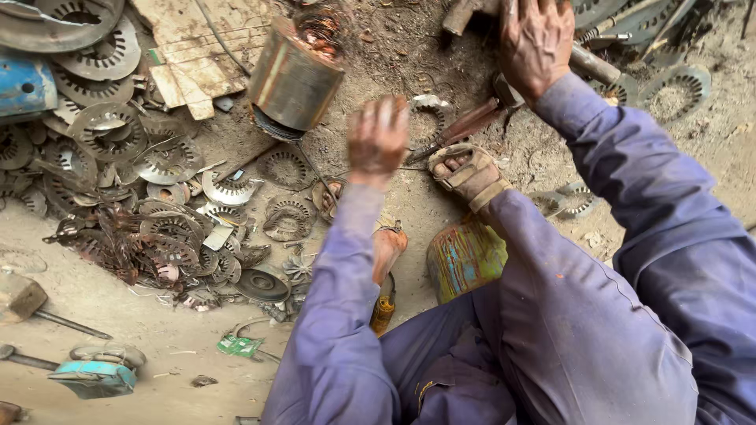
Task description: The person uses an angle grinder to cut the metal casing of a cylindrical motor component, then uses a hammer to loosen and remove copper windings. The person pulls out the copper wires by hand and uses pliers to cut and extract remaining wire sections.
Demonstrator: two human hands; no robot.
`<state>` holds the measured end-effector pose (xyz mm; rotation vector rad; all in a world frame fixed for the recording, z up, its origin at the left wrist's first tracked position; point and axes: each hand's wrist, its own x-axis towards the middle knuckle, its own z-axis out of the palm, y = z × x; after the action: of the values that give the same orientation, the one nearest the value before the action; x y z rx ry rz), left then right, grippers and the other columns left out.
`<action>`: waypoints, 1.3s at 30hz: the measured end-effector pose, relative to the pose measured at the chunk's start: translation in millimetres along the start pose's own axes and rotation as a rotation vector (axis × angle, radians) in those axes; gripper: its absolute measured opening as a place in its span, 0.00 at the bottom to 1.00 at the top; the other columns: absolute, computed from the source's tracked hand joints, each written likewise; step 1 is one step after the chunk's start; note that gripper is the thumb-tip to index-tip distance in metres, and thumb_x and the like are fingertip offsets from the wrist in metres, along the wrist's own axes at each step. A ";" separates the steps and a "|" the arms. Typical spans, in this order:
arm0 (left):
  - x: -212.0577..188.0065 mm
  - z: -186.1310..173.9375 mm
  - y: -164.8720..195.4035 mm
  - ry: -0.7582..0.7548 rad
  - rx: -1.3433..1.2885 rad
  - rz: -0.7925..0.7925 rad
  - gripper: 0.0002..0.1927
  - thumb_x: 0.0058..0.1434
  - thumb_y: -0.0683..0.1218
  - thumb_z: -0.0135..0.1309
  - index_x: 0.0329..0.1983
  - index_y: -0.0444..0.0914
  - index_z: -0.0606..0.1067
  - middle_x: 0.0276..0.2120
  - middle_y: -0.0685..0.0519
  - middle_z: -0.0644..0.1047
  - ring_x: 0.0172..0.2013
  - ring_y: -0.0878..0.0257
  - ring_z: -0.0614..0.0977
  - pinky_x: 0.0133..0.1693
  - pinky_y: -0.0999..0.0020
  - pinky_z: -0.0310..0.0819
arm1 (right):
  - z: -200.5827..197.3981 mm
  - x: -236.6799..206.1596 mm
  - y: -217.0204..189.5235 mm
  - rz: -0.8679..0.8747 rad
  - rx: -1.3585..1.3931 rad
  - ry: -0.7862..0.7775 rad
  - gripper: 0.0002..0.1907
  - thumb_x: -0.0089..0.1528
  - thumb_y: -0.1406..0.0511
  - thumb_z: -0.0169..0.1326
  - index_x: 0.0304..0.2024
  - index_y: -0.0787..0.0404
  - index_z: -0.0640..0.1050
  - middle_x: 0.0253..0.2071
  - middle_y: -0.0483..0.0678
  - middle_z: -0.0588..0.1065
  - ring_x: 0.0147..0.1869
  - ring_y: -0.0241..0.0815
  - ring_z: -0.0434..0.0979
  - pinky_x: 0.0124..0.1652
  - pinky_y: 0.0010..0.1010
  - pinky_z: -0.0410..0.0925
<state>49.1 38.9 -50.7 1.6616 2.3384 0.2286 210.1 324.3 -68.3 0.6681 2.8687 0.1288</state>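
The left hand hangs spread and grasping nothing, nearest the motor stator lying at its eleven o'clock, long axis tilted toward one o'clock; the right hand is clenched on a metal bar, farther off.

2 hands, 1 motor stator, 1 painted can, 1 hammer, approx. dozens of steel laminations.

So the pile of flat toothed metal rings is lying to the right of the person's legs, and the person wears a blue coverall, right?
Not quite. The head view shows the pile of flat toothed metal rings lying on the ground to the left of the person's legs, not the right. The blue coverall is correct.
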 end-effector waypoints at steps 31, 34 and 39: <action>76.5 14.3 58.7 -0.063 -0.292 -0.464 0.21 0.66 0.33 0.50 0.63 0.31 0.72 0.55 0.30 0.76 0.50 0.40 0.82 0.47 0.53 0.84 | -7.5 19.1 -54.4 -0.415 0.332 -0.165 0.22 0.68 0.64 0.45 0.64 0.63 0.73 0.63 0.65 0.69 0.65 0.62 0.71 0.59 0.49 0.69; 76.0 13.3 61.5 0.000 -0.276 -0.456 0.20 0.64 0.35 0.52 0.61 0.30 0.72 0.54 0.32 0.77 0.48 0.42 0.84 0.47 0.53 0.85 | 5.0 10.7 -57.8 -0.403 0.401 -0.238 0.21 0.71 0.67 0.44 0.64 0.66 0.75 0.59 0.66 0.72 0.62 0.60 0.74 0.57 0.47 0.72; 84.5 0.7 65.7 0.092 -0.286 -0.463 0.19 0.65 0.32 0.51 0.60 0.29 0.73 0.50 0.36 0.79 0.47 0.44 0.85 0.46 0.56 0.86 | -0.5 15.0 -55.6 -0.360 0.392 0.009 0.20 0.72 0.67 0.44 0.64 0.62 0.76 0.61 0.64 0.72 0.62 0.58 0.73 0.57 0.43 0.73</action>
<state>82.3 140.3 -43.4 0.9686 2.5332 0.5205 173.0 281.2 -77.4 0.1946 2.9891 -0.4912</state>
